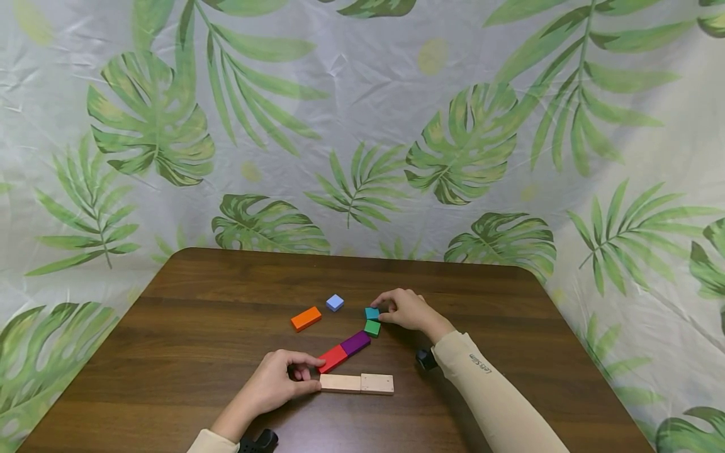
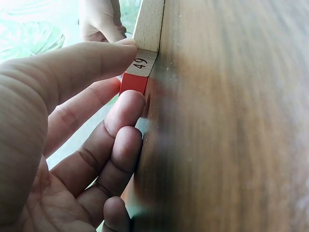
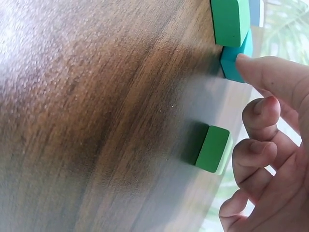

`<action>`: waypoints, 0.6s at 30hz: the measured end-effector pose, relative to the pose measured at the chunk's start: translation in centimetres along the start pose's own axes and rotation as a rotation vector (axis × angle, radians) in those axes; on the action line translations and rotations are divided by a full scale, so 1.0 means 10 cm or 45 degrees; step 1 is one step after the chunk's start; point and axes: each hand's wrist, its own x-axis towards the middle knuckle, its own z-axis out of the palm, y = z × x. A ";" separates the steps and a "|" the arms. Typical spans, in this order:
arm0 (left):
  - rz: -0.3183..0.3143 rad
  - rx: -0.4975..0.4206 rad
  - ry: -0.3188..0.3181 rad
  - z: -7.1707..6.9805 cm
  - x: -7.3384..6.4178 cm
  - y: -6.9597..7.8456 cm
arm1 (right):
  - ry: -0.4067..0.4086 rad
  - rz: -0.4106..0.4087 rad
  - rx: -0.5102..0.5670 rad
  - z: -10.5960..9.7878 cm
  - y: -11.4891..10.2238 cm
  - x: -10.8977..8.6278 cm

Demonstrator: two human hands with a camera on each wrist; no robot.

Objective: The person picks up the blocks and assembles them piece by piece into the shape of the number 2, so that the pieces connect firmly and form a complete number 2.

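Observation:
My left hand (image 1: 279,379) is at the left ends of two block rows. Its index finger touches a red block (image 1: 332,358) and its thumb a plain wooden block (image 1: 341,384), pinching the two ends together; "49" shows on the wooden block's end (image 2: 140,64) in the left wrist view. A purple block (image 1: 356,343) continues from the red one, then a green block (image 1: 372,328). My right hand (image 1: 409,310) pinches a teal block (image 1: 371,313) touching the green one. Another wooden block (image 1: 377,384) adjoins the first.
An orange block (image 1: 306,319) and a light blue block (image 1: 335,302) lie apart on the brown table (image 1: 226,283). In the right wrist view a separate green block (image 3: 213,149) sits by the curled fingers; the head view does not show it. A leaf-patterned cloth (image 1: 362,126) hangs behind.

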 end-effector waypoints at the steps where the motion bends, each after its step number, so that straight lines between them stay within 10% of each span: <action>1: 0.001 0.000 0.000 0.00 0.00 0.00 | -0.004 0.001 0.001 0.00 0.00 0.00; 18: 0.007 0.014 0.000 0.00 0.00 -0.01 | 0.029 -0.001 0.174 -0.11 0.20 -0.03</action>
